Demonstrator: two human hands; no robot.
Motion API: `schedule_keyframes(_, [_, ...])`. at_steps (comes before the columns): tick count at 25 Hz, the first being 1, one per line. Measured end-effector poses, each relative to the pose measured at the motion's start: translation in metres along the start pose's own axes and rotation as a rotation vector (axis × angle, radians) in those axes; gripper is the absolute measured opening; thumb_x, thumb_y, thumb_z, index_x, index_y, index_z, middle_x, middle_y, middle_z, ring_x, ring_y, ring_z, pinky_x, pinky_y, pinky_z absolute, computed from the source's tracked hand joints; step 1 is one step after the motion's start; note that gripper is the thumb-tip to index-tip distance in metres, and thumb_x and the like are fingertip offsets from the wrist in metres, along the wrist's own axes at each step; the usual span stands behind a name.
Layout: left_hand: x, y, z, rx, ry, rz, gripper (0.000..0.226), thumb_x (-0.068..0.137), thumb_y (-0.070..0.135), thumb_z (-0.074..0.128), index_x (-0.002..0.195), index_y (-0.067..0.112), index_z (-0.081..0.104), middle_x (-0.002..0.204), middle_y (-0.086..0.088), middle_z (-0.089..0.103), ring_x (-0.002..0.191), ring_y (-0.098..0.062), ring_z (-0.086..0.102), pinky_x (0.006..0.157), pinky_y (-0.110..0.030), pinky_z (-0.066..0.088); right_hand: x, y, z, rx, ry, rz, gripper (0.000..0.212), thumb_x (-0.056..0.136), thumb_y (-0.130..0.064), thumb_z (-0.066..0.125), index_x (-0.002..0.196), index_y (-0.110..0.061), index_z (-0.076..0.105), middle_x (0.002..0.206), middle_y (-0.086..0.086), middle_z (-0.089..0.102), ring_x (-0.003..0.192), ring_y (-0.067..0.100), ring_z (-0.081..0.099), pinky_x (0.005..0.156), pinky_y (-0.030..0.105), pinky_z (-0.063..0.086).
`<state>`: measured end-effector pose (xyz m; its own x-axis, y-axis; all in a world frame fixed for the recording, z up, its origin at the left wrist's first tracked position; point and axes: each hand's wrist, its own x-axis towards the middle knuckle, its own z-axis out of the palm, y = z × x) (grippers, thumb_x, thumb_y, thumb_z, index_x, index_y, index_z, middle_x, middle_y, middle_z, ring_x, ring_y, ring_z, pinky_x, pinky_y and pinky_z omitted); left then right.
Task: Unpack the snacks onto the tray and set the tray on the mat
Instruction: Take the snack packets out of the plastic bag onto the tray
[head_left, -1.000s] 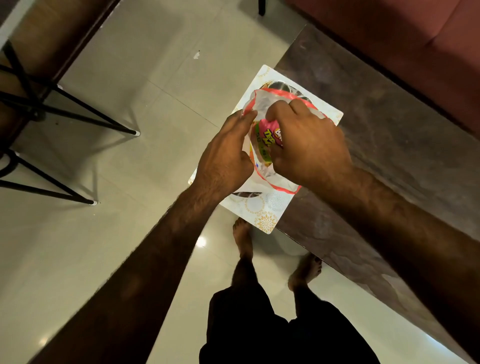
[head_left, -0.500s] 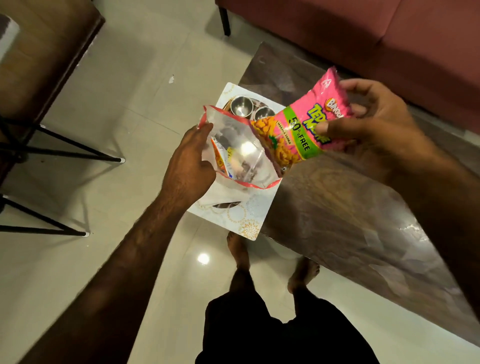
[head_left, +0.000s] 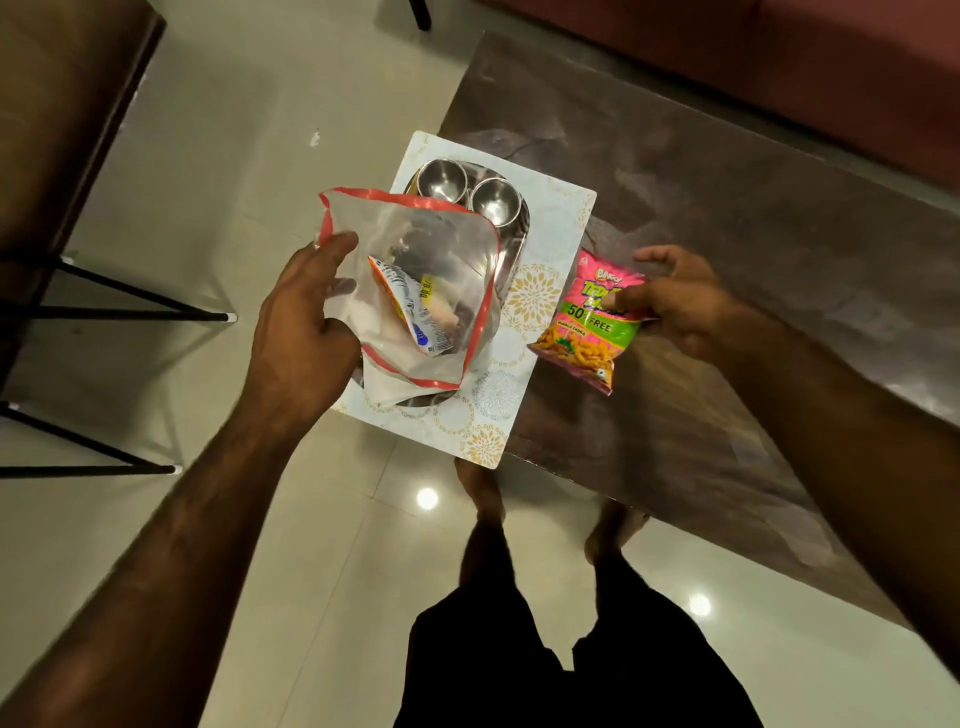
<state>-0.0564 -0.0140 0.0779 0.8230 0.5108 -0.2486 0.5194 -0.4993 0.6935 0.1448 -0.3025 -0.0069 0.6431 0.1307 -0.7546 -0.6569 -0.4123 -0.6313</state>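
My left hand (head_left: 304, 332) grips a clear plastic bag (head_left: 415, 270) with a red edge, held open above a steel tray (head_left: 514, 244). A small orange and white snack packet (head_left: 410, 306) and other items lie inside the bag. The tray rests on a white patterned mat (head_left: 540, 291) at the table's corner. Two steel bowls (head_left: 467, 192) stand at the tray's far end. My right hand (head_left: 675, 301) holds a pink and green snack packet (head_left: 587, 327) by its top, low over the table just right of the mat.
The dark glossy table (head_left: 727, 234) stretches to the right, with a maroon sofa (head_left: 779, 62) behind it. A brown seat on black metal legs (head_left: 104, 312) stands on the tiled floor at the left. My bare feet are by the table's near edge.
My right hand drew the pink packet out of the bag, lifted it, then lowered it to the table right of the mat. My left hand kept hold of the bag.
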Motion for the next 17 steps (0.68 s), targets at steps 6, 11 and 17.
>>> schedule_keyframes(6, [-0.008, -0.008, -0.001, -0.023, 0.065, -0.036, 0.092, 0.069, -0.023, 0.042, 0.146, 0.027, 0.048, 0.148, 0.015, 0.044, 0.111, 0.009, 0.058, 0.085, -0.035, 0.059, 0.066, 0.023, 0.031, -0.215, -0.011, -0.104, 0.08, 0.064, 0.001, 0.092, 0.133, -0.012, 0.054, 0.111, 0.014, 0.061, 0.093, 0.029, 0.066, 0.048, 0.025, 0.05])
schedule_keyframes(11, [-0.009, -0.009, -0.002, -0.014, 0.057, -0.046, 0.092, 0.069, -0.023, 0.043, 0.145, 0.029, 0.048, 0.149, 0.015, 0.045, 0.109, 0.014, 0.056, 0.084, -0.028, 0.055, 0.078, 0.017, 0.039, -0.277, 0.149, -0.281, 0.083, 0.071, -0.002, 0.088, 0.145, -0.01, 0.05, 0.134, 0.009, 0.059, 0.116, 0.015, 0.055, 0.079, 0.017, 0.05])
schedule_keyframes(17, [-0.007, -0.006, -0.004, -0.067, 0.042, -0.028, 0.09, 0.068, -0.022, 0.042, 0.145, 0.025, 0.05, 0.141, 0.019, 0.043, 0.112, 0.0, 0.059, 0.079, -0.036, 0.06, -0.009, -0.006, 0.031, -0.219, 0.173, -0.469, 0.041, 0.079, 0.016, 0.065, 0.115, -0.003, 0.07, 0.115, 0.014, 0.072, 0.099, 0.013, 0.063, 0.076, 0.014, 0.051])
